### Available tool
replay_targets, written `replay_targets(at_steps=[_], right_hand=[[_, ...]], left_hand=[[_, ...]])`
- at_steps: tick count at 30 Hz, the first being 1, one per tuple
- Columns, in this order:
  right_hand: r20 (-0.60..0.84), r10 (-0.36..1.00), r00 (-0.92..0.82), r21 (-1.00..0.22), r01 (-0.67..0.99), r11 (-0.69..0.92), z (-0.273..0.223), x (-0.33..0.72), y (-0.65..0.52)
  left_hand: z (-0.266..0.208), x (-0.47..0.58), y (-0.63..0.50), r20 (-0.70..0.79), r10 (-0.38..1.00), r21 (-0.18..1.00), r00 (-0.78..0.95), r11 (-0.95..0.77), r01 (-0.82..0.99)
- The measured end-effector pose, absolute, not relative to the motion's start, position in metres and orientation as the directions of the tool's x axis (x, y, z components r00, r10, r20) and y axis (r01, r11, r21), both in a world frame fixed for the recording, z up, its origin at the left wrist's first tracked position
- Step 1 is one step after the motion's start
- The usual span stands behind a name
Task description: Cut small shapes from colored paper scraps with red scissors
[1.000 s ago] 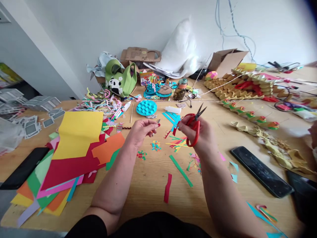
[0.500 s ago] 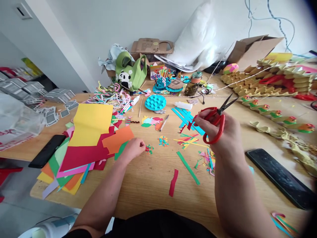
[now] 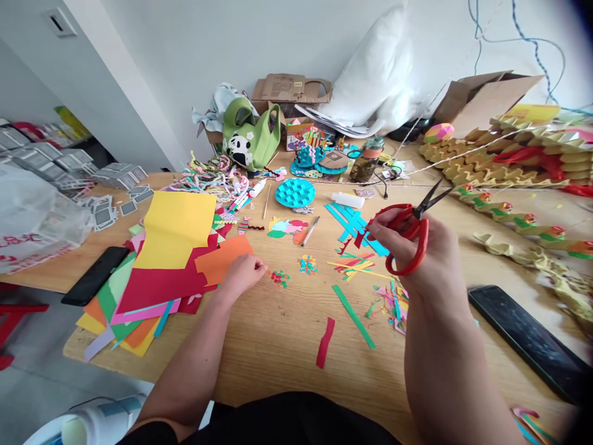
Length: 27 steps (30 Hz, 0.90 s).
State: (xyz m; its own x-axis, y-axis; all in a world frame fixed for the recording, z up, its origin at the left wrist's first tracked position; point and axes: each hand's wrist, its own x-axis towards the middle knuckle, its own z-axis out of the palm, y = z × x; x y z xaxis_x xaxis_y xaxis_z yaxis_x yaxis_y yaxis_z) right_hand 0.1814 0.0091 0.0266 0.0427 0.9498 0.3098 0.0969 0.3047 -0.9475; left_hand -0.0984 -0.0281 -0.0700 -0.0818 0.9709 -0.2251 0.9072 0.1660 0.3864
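Note:
My right hand (image 3: 428, 253) is raised over the table with red-handled scissors (image 3: 412, 238), blades slightly apart and pointing away to the upper right. A small dark red paper scrap (image 3: 359, 238) sticks out from its thumb and finger. My left hand (image 3: 243, 275) is closed, fingertips pinched together, just left of a little pile of red and green paper dots (image 3: 279, 278). Whatever the pinch holds, if anything, is hidden. Beside that pile lies another of blue, yellow and orange bits (image 3: 307, 264). A green strip (image 3: 353, 316) and a red strip (image 3: 325, 343) lie nearer me.
Coloured paper sheets (image 3: 176, 228) are stacked at left, beside a black phone (image 3: 95, 276). Paper strips (image 3: 354, 266) and scraps (image 3: 389, 303) lie near my right hand. Behind are paper fish (image 3: 287, 227), a pen (image 3: 311, 231), a blue scalloped disc (image 3: 295, 193) and a glue bottle (image 3: 347, 199). Another phone (image 3: 528, 340) lies right.
My left hand has drawn slightly left, away from the red and green dots, over the edge of the orange sheet. My right hand still holds the scissors and red scrap; the view has shifted a little.

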Motion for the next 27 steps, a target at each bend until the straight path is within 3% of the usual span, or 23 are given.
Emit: replay_targets(at_steps=[8, 14, 21, 27], right_hand=[[0.272, 0.962, 0.003, -0.956, 0.113, 0.27, 0.029, 0.179, 0.008], [0.227, 0.971, -0.074, -0.959, 0.156, 0.236, 0.029, 0.179, 0.008], [0.235, 0.968, -0.083, -0.955, 0.167, 0.246, 0.03, 0.182, 0.008], [0.231, 0.968, -0.102, -0.958, 0.151, 0.244, 0.031, 0.181, 0.007]], left_hand=[[-0.076, -0.095, -0.035, -0.139, 0.988, 0.507, -0.064, 0.126, 0.852], [-0.075, -0.077, -0.047, 0.004, 0.988, 0.277, 0.157, -0.152, 0.949], [-0.072, -0.074, -0.051, -0.033, 0.962, 0.003, 0.271, -0.271, 0.963], [-0.073, -0.072, -0.051, -0.076, 0.941, -0.062, 0.33, -0.335, 0.94]])
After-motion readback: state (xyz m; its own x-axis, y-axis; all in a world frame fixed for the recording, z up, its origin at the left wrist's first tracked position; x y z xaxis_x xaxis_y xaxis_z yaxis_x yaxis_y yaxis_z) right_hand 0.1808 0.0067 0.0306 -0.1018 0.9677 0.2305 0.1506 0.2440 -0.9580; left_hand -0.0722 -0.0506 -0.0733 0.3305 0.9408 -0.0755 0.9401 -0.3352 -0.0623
